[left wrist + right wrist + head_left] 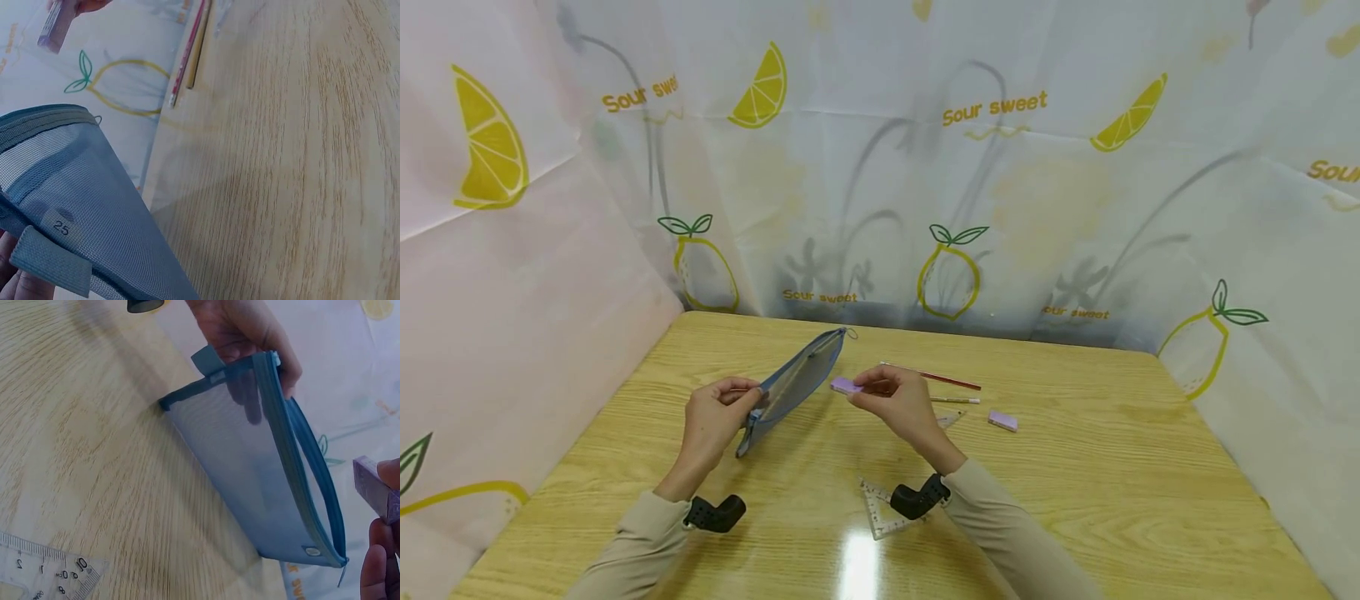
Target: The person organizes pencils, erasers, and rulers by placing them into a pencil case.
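Note:
A blue mesh zipper pouch (797, 379) is held up over the left part of the table by my left hand (718, 417), which pinches its near end. In the right wrist view the pouch (231, 469) has its zipper side parted, and fingers show through the mesh. My right hand (898, 404) pinches a small purple eraser (844, 385) just right of the pouch's opening. The right wrist view shows this eraser (374, 487) between thumb and fingers, apart from the pouch. A label reading 25 (61, 226) shows on the mesh in the left wrist view.
Another purple eraser (1003, 421) lies right of my right hand. Behind that hand are a red pencil (951, 381) and a yellowish pencil (955, 400). A clear ruler piece (951, 419) lies partly hidden, and a clear set square (880, 512) sits under the right wrist. A lemon-printed sheet (865, 208) hangs behind the table.

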Motion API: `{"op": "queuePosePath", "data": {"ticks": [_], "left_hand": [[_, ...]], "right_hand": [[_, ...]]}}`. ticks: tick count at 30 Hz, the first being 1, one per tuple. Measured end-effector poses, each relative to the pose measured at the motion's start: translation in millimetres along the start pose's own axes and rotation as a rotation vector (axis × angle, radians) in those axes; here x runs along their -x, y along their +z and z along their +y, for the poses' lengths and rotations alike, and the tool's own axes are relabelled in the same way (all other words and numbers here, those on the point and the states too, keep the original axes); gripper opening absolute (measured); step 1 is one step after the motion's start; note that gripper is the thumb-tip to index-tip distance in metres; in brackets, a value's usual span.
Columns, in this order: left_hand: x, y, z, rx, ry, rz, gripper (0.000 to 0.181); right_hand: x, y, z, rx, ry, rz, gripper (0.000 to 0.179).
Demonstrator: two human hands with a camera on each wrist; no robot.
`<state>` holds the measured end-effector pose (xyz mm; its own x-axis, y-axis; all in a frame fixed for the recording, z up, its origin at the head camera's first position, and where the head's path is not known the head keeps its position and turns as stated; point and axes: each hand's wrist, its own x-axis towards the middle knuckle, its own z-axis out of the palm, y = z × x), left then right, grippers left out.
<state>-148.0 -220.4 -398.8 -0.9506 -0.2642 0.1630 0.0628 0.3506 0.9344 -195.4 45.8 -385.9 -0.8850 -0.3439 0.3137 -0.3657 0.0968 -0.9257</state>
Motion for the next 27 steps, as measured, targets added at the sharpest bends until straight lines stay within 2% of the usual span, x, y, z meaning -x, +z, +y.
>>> {"op": "queuePosePath", "data": {"ticks": [8, 23, 27], "left_hand": [[0.6, -2.8, 0.5, 0.015, 0.009, -0.004, 0.022], [0.9, 1.7, 0.0, 0.014, 0.003, -0.009, 0.018], [1.2, 2.2, 1.5, 0.046, -0.004, -0.024, 0.02]], "right_hand": [[-11.0, 16, -4, 0.027, -0.051, -0.039, 0.017], [-24.2, 39, 1, 0.08, -0.066, -0.01, 0.012], [-28.3, 43, 1, 0.102, -0.077, -0.02, 0.012]]}}
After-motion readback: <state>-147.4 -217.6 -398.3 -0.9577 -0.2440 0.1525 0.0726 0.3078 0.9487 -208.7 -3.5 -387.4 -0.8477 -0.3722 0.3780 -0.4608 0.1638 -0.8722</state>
